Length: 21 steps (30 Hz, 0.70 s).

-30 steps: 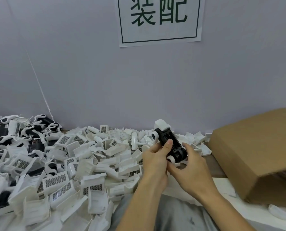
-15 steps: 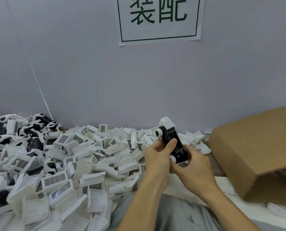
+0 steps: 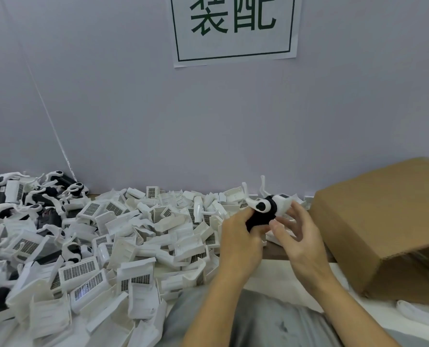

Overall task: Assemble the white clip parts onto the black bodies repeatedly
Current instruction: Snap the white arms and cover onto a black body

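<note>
Since the earlier frame, both hands have turned the black body [image 3: 259, 219] over, so its white clip [image 3: 261, 205] now faces the camera with prongs pointing to 12 o'clock. Left hand [image 3: 239, 237] grips the body from 8 o'clock, fingers curled round it. Right hand [image 3: 300, 240], at 4 o'clock of the body, has fingers spread and loose, its tips touching the white end. Loose white parts [image 3: 113, 244] heap the tabletop [image 3: 274, 255] toward 9 o'clock; a box [image 3: 383, 221] sits at 3 o'clock.
</note>
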Available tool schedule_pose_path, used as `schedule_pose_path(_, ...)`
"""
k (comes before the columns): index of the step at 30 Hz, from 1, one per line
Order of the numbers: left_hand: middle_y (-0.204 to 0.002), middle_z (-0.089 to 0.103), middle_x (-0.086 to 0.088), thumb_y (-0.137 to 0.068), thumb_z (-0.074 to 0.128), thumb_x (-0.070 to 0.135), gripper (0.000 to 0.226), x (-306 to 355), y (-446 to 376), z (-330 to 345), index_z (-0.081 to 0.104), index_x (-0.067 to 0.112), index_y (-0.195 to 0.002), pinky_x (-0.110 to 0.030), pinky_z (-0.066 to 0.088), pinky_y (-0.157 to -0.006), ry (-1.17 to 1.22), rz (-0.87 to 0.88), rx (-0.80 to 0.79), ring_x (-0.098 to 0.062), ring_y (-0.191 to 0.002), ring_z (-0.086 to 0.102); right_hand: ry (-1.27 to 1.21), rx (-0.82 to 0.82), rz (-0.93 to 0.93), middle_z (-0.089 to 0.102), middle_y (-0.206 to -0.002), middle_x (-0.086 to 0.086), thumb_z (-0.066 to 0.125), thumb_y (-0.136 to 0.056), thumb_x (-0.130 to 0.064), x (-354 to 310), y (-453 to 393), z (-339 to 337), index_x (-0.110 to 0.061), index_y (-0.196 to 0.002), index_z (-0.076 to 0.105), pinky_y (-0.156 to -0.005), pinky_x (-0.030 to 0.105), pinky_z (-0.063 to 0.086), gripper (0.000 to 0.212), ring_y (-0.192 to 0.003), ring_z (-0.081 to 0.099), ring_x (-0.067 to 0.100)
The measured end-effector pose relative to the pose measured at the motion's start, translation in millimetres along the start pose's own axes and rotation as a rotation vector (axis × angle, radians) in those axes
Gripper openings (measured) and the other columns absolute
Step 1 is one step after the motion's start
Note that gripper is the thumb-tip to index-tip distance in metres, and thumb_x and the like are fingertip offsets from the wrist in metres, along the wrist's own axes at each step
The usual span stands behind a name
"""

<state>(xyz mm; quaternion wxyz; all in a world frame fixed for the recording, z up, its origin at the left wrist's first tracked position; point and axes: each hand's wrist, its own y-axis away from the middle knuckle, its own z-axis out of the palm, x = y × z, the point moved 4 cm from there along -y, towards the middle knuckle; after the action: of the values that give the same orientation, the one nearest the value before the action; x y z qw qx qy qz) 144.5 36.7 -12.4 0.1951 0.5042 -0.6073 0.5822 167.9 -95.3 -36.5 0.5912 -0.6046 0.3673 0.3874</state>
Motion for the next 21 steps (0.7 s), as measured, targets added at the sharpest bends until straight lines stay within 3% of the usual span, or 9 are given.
schedule_pose_path(2,-0.079,0.071,0.009,-0.086,0.060,-0.006,0.025,0,2,4,0.072,0.016,-0.091,-0.020,0.049,-0.069,-0.117,0.076,-0.064,-0.004,-0.075,0.064,-0.049,0.009,0.027,0.063,-0.131,-0.005,0.075,-0.074,-0.042,-1,-1,-3,-0.025,-0.144,0.045,-0.088,0.022,0.056,0.078,-0.118,0.062,0.004)
schedule_pose_path(4,-0.079,0.068,0.003,-0.082,0.054,-0.006,0.023,-1,4,8,0.068,0.011,-0.085,-0.035,0.051,-0.070,-0.232,0.127,-0.125,-0.012,-0.074,0.062,-0.031,0.042,0.048,0.063,-0.125,-0.008,0.077,-0.068,-0.045,-1,-3,-4,-0.024,-0.143,0.047,-0.075,0.010,0.053,0.083,-0.103,0.066,-0.006)
schedule_pose_path(8,-0.082,0.069,-0.004,-0.074,0.042,-0.004,0.031,0,6,12,0.067,0.008,-0.088,-0.044,0.052,-0.076,-0.351,0.198,-0.177,-0.028,-0.078,0.063,0.074,0.101,0.077,0.068,-0.113,-0.013,0.083,-0.073,-0.040,4,-6,-7,-0.015,-0.132,0.063,-0.072,0.009,0.053,0.067,-0.095,0.067,-0.007)
schedule_pose_path(10,-0.081,0.069,-0.005,-0.074,0.044,-0.006,0.031,0,5,12,0.067,0.007,-0.089,-0.044,0.052,-0.076,-0.371,0.206,-0.175,-0.028,-0.077,0.063,0.109,0.116,0.088,0.068,-0.112,-0.016,0.084,-0.078,-0.033,4,-8,-10,-0.014,-0.127,0.068,-0.086,0.014,0.052,0.055,-0.106,0.064,-0.004)
schedule_pose_path(13,-0.082,0.070,-0.004,-0.075,0.045,-0.006,0.031,0,5,12,0.068,0.008,-0.091,-0.043,0.052,-0.075,-0.375,0.198,-0.185,-0.027,-0.077,0.063,0.121,0.134,0.112,0.070,-0.119,-0.007,0.085,-0.078,-0.032,4,-10,-12,-0.014,-0.124,0.070,-0.105,0.038,0.050,0.052,-0.118,0.063,0.011)
schedule_pose_path(21,-0.088,0.072,-0.001,-0.078,0.050,-0.006,0.034,0,5,14,0.068,0.011,-0.100,-0.043,0.051,-0.083,-0.398,0.178,-0.231,-0.025,-0.085,0.065,0.069,0.159,0.156,0.072,-0.116,-0.005,0.085,-0.078,-0.034,5,-9,-13,-0.013,-0.120,0.072,-0.102,0.045,0.053,0.049,-0.114,0.066,0.014)
